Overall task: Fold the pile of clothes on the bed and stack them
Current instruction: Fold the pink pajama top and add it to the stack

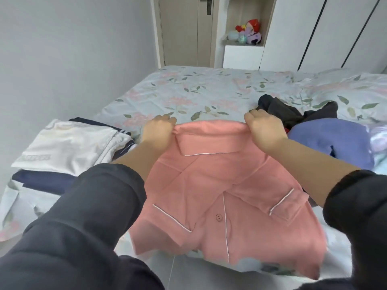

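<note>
- The left hand (160,127) is gripping the far left corner of the pink shirt (219,185), its fingers curling over the edge so that the fingertips are hiding behind the cloth.
- The right hand (265,130) is gripping the far right corner in the same way, with only the knuckles and the back of the hand showing.
- The pink shirt is stretching between the two hands above the near part of the bed (209,91), front side up, with white piping, two pockets and one button showing. Its lower hem is blurring and trailing past the bed's near edge.
- The dark sleeves (94,216) are covering both forearms and running out of the picture at the bottom.
- At the left, a white folded garment (69,147) is lying on top of a navy garment (41,178), hiding most of it.
- At the right, a dark crumpled garment (289,111) and a purple garment (330,141) are lying in a loose pile just beyond the right hand. Their shapes are hard to make out, and the right forearm is covering part of the purple one.
- Soft toys (249,33) are sitting in a far shelf niche, too small to tell apart.
</note>
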Demonstrator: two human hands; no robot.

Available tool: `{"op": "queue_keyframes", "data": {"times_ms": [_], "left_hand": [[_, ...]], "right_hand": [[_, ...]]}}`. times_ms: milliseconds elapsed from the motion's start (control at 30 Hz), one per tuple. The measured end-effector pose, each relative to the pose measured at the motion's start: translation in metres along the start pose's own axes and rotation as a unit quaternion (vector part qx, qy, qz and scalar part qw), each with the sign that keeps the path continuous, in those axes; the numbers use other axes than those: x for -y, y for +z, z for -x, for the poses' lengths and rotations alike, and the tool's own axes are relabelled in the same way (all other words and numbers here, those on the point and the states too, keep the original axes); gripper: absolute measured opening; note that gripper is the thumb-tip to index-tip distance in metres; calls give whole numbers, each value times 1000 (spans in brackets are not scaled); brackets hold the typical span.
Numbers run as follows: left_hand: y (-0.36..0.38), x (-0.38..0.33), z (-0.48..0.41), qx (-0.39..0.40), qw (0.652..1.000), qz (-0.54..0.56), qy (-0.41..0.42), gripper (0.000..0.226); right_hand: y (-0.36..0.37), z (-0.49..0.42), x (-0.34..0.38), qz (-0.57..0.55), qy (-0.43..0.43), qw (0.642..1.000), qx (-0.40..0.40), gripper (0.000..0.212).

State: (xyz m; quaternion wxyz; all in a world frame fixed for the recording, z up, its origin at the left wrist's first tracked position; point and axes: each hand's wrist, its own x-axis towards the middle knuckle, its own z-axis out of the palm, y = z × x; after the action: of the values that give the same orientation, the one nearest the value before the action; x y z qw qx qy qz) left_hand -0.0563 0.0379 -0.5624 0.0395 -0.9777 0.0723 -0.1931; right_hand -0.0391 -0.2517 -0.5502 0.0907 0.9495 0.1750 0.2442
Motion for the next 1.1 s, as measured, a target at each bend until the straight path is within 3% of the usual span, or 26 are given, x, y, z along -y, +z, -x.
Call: {"op": "queue_keyframes", "data": {"times_ms": [167,233,300,367,500,567,633,700,733,800,833,867,900,1000,1100], "left_hand": [[15,-10,70,-91,988,68,103,15],[25,-14,93,-70,985,82,135,13],[38,-15,106,33,989,58,130,18],[45,-20,111,141,987,49,65,19],[44,-29,111,228,973,14,-20,28],[37,-32,109,310,951,10,-20,30],[27,-31,100,399,915,53,13,13],[18,-31,90,407,902,142,15,10],[18,-34,86,354,911,210,-3,12],[31,-47,85,140,940,309,-42,18],[41,-56,85,54,951,301,-41,25],[51,-65,86,27,961,272,-28,34],[60,-74,88,45,970,240,-11,43],[83,-88,83,157,973,167,42,60],[98,-91,78,189,971,126,71,68]], "right_hand": [[15,69,9,-27,48,998,-33,30],[23,101,17,-51,16,998,-18,31],[29,126,23,-85,-23,996,-19,32],[30,140,25,-91,-19,995,-19,37],[38,162,30,-99,96,990,5,41],[45,168,34,-121,122,981,89,30],[48,164,28,-205,162,953,153,21],[47,156,21,-310,229,907,170,22],[46,152,17,-352,270,885,143,24],[51,144,10,-385,357,850,40,27],[55,141,7,-385,392,835,-1,24],[57,136,4,-388,418,821,-23,18],[59,129,0,-398,436,807,-23,14],[67,113,-14,-448,483,752,33,31],[68,106,-24,-541,504,665,106,31]]}}
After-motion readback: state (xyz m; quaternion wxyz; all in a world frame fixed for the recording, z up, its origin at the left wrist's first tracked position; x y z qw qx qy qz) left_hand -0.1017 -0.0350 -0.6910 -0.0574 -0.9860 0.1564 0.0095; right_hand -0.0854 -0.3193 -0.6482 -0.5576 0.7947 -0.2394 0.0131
